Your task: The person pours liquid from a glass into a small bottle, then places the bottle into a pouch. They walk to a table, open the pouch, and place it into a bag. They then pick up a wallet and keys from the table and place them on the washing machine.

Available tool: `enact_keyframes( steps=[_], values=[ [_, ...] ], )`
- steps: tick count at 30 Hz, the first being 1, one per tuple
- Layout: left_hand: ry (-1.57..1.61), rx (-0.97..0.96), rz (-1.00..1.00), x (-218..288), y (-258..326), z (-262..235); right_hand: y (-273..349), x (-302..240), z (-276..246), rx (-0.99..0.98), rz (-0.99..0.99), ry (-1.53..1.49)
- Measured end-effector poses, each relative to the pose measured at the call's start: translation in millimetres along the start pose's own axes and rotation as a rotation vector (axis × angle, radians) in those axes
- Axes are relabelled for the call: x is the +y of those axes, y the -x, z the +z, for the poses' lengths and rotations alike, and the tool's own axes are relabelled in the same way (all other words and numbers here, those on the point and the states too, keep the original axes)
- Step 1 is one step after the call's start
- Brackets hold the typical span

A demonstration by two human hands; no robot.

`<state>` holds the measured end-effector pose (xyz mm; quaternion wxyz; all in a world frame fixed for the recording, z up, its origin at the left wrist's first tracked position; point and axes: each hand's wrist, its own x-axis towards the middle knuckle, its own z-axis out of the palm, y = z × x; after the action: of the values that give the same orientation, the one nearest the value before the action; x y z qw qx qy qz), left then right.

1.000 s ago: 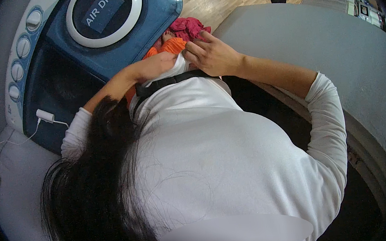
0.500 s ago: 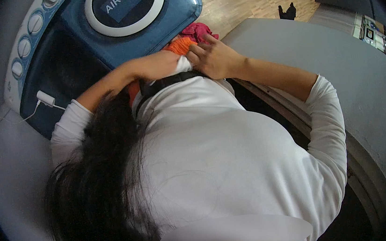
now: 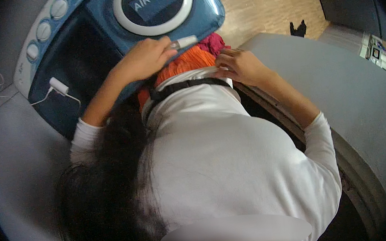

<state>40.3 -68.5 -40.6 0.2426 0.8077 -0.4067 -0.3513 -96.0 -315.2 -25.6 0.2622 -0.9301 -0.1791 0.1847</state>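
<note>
My left hand (image 3: 142, 60) is closed over the front edge of the blue washing machine lid (image 3: 212, 17). From its fingertips sticks out a small white object (image 3: 187, 41) with a greyish part near the fingers; its kind I cannot make out. My right hand (image 3: 244, 67) has its fingers bent and pressed at the hem of my white shirt (image 3: 197, 74), by my right hip. Between the hands, orange pleated fabric (image 3: 186, 62) shows, with crumpled magenta cloth (image 3: 213, 43) beyond it. A black belt (image 3: 182, 88) crosses my shirt at the waist.
White knobs (image 3: 43, 31) line the machine's panel at the far left. A white plug-like piece with a cable (image 3: 59, 85) lies on the dark lid. A grey surface (image 3: 319, 69) curves along the right. Something black (image 3: 298, 28) lies on the wooden floor (image 3: 260, 0).
My hands have moved apart: the left went up and left toward the lid with the white object, the right moved right along the hem. More orange fabric shows between them.
</note>
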Motion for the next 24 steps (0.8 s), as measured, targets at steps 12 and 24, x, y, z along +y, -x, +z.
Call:
enact_keyframes(
  steps=[12, 24],
  values=[
    [1.795, -0.867, 0.217, 71, 28, -24, -49, -66, -98, 0.689, -0.615, 0.754],
    [0.514, -0.091, 0.105, 129, -148, -20, -20, 65, -136, 0.503, -0.342, 0.962]
  ],
)
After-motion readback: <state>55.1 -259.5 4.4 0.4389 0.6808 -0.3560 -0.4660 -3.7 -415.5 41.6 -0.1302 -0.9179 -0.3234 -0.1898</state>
